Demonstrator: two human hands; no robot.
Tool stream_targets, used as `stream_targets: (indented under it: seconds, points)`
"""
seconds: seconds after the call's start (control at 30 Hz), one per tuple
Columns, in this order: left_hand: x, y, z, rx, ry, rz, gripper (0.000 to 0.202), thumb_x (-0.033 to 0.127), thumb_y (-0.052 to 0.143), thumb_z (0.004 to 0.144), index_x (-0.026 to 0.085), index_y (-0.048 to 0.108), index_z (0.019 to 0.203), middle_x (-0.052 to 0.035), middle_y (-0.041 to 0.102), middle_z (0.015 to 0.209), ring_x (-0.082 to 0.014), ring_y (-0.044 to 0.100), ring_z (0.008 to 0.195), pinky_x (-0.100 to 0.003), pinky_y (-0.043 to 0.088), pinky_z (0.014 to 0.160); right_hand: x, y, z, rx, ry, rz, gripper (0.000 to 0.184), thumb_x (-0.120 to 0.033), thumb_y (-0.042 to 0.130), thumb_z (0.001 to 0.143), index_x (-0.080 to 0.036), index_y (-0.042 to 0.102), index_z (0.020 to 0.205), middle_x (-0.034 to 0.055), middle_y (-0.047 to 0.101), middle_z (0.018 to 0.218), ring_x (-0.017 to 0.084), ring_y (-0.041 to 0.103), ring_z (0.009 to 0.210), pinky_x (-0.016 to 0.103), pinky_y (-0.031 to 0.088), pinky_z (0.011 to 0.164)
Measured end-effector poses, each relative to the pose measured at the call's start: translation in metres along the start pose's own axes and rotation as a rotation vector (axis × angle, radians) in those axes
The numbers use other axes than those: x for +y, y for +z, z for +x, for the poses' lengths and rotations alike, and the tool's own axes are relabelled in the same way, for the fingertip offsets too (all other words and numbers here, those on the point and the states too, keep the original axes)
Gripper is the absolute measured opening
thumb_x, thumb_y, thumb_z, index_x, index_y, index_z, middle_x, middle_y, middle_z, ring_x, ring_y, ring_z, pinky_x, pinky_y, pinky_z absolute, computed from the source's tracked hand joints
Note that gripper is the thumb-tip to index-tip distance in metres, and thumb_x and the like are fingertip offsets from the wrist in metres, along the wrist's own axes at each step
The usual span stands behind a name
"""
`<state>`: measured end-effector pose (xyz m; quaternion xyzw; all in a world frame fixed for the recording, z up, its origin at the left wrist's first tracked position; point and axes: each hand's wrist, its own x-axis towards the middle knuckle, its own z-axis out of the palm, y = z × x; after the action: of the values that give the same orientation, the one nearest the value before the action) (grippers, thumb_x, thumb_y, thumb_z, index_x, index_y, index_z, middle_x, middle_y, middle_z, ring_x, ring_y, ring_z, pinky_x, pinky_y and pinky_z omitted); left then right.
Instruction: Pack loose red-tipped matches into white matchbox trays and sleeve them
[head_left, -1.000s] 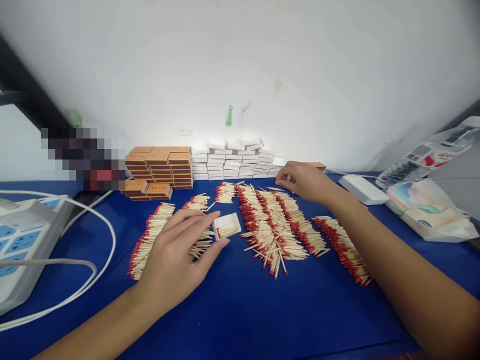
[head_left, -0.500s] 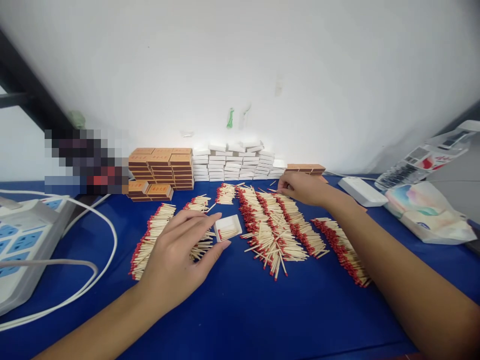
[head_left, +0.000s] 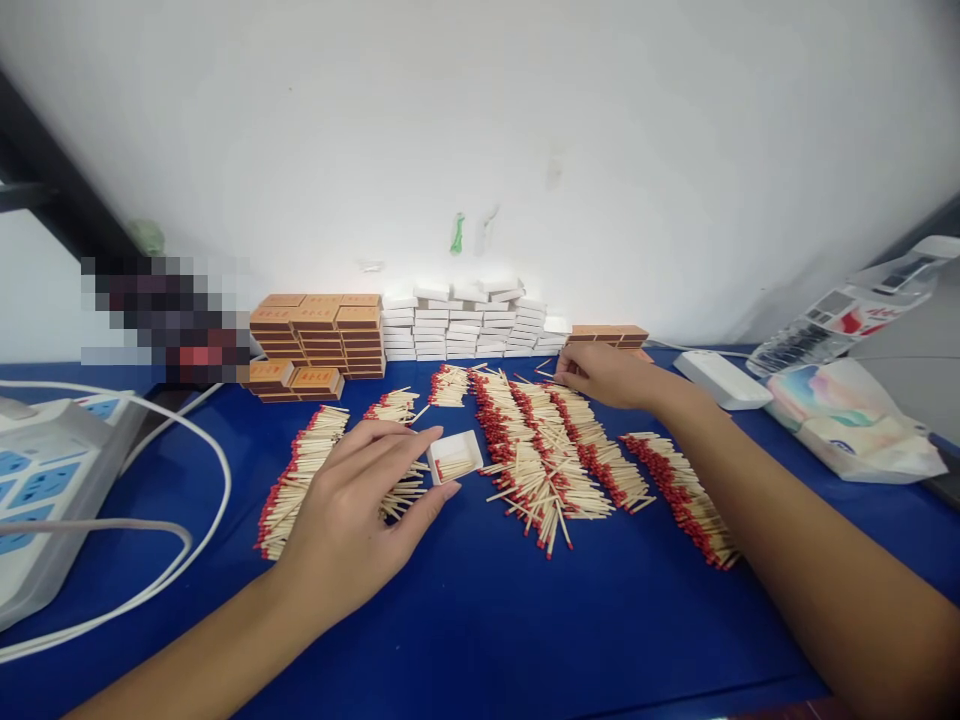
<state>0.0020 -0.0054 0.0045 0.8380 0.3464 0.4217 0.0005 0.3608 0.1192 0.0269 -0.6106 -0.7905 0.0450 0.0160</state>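
Note:
My left hand lies over a row of red-tipped matches, its thumb and forefinger holding the near edges of a small white matchbox tray with a few matches in it. My right hand reaches to the far end of the long rows of matches, fingers curled together on the matches there; what it pinches I cannot make out. More matches lie under my right forearm.
Orange matchbox sleeves and white inner trays are stacked along the wall. A power strip with white cables sits at the left. A white adapter and plastic packets lie at the right on the blue table.
My right hand has dropped from just above the far matches onto their far end and shifted slightly left. My left hand and the tray have stayed put.

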Motion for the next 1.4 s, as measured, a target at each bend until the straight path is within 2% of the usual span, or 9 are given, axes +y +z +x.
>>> stream_targets:
  seconds: [0.13, 0.3, 0.5, 0.73, 0.83, 1.0, 1.13, 1.27, 1.4]
  points:
    - [0.000, 0.000, 0.000, 0.007, 0.007, 0.003, 0.035, 0.025, 0.080, 0.092, 0.015, 0.073, 0.126, -0.0093, 0.079, 0.110, -0.0245, 0.070, 0.107, -0.041, 0.055, 0.100, 0.005, -0.001, 0.001, 0.017, -0.025, -0.066, 0.014, -0.018, 0.056, 0.096, -0.018, 0.064, 0.084, 0.0100, 0.074, 0.091, 0.020, 0.061, 0.077, 0.030, 0.040, 0.067]
    - [-0.001, 0.001, 0.001, 0.002, 0.000, 0.006, 0.036, 0.025, 0.080, 0.092, 0.016, 0.073, 0.127, -0.0088, 0.079, 0.110, -0.0247, 0.070, 0.107, -0.041, 0.056, 0.100, 0.014, -0.002, 0.001, -0.051, -0.033, -0.071, 0.012, -0.012, 0.059, 0.089, -0.019, 0.067, 0.084, 0.0087, 0.075, 0.092, 0.020, 0.062, 0.078, 0.030, 0.040, 0.066]
    - [-0.001, 0.001, 0.000, 0.002, 0.005, -0.003, 0.035, 0.025, 0.080, 0.093, 0.017, 0.073, 0.126, -0.0088, 0.079, 0.111, -0.0253, 0.070, 0.107, -0.042, 0.056, 0.100, 0.002, -0.004, -0.001, -0.058, 0.009, -0.077, 0.014, -0.015, 0.056, 0.093, -0.019, 0.068, 0.088, 0.0092, 0.076, 0.094, 0.021, 0.064, 0.079, 0.032, 0.040, 0.066]
    - [0.000, 0.000, 0.002, 0.011, 0.009, 0.002, 0.035, 0.025, 0.080, 0.092, 0.017, 0.073, 0.126, -0.0093, 0.080, 0.110, -0.0258, 0.071, 0.107, -0.043, 0.057, 0.098, -0.005, -0.005, -0.002, -0.029, 0.015, -0.092, 0.017, -0.020, 0.051, 0.098, -0.019, 0.063, 0.086, 0.0123, 0.073, 0.094, 0.023, 0.063, 0.081, 0.034, 0.042, 0.069]
    - [0.000, 0.000, 0.002, 0.016, 0.012, 0.007, 0.036, 0.025, 0.080, 0.092, 0.016, 0.072, 0.126, -0.0092, 0.080, 0.109, -0.0254, 0.070, 0.106, -0.043, 0.058, 0.097, -0.023, -0.014, -0.009, 0.069, -0.031, -0.015, 0.020, -0.027, 0.048, 0.103, -0.020, 0.061, 0.088, 0.0125, 0.071, 0.097, 0.022, 0.062, 0.082, 0.035, 0.043, 0.071]
    - [-0.001, 0.000, 0.001, 0.018, -0.021, 0.018, 0.036, 0.026, 0.080, 0.093, 0.019, 0.072, 0.128, -0.0088, 0.080, 0.111, -0.0259, 0.070, 0.106, -0.045, 0.059, 0.096, -0.088, -0.023, -0.040, 0.184, -0.313, 0.213, 0.020, -0.035, 0.048, 0.107, -0.022, 0.059, 0.096, 0.0085, 0.067, 0.101, 0.020, 0.061, 0.084, 0.033, 0.044, 0.071]
    - [-0.001, 0.000, 0.003, 0.022, -0.042, 0.017, 0.038, 0.026, 0.079, 0.093, 0.019, 0.071, 0.129, -0.0088, 0.080, 0.113, -0.0257, 0.070, 0.106, -0.044, 0.059, 0.096, -0.129, -0.017, -0.064, 0.227, -0.533, 0.148, 0.017, -0.025, 0.047, 0.108, -0.021, 0.059, 0.096, 0.0074, 0.064, 0.100, 0.017, 0.055, 0.073, 0.031, 0.039, 0.064]
    - [0.000, 0.001, 0.003, 0.021, -0.029, 0.023, 0.037, 0.027, 0.080, 0.093, 0.018, 0.072, 0.128, -0.0097, 0.080, 0.110, -0.0263, 0.070, 0.106, -0.043, 0.058, 0.096, -0.141, -0.008, -0.070, 0.273, -0.577, -0.010, 0.016, -0.013, 0.050, 0.104, -0.019, 0.062, 0.095, 0.0087, 0.063, 0.100, 0.017, 0.051, 0.070, 0.031, 0.033, 0.057]
    - [-0.001, 0.001, 0.001, 0.009, -0.020, 0.012, 0.036, 0.024, 0.080, 0.093, 0.017, 0.072, 0.127, -0.0093, 0.080, 0.111, -0.0255, 0.070, 0.106, -0.042, 0.057, 0.096, -0.142, -0.006, -0.068, 0.213, -0.582, 0.121, 0.013, -0.016, 0.053, 0.104, -0.019, 0.064, 0.098, 0.0086, 0.065, 0.100, 0.017, 0.056, 0.074, 0.030, 0.036, 0.058]
